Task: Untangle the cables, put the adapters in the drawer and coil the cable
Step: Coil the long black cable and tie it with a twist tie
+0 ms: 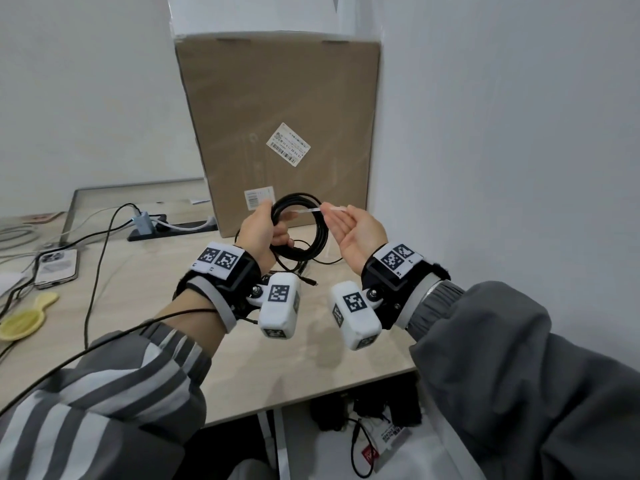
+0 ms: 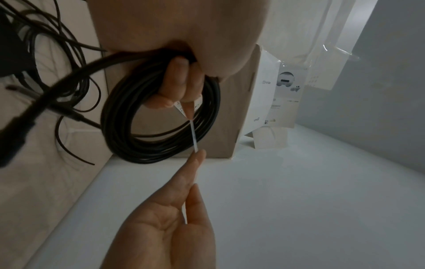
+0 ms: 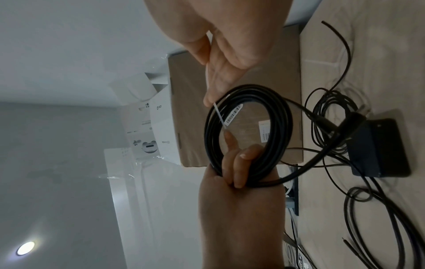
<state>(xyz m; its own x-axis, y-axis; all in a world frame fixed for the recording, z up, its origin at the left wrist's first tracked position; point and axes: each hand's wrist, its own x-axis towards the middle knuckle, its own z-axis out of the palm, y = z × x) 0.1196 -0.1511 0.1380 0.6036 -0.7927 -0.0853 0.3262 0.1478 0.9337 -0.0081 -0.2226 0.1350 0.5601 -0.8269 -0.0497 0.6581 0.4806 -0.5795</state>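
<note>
If I tug the thin white tie strip (image 1: 304,211) too hard, or loosen my left hand (image 1: 258,233), the coiled black round cable (image 1: 301,233) could spring apart and tangle again. My left fingers curl through the coil, holding it above the pale wooden desk (image 1: 214,362). My right hand (image 1: 356,233), palm up, pinches the strip's free end just right of the coil.

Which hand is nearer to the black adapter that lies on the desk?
The left. The left hand holds the cable coil just above the desk, on the side where the adapter lies. The right hand pinches the white tie on the coil's far side.
</note>
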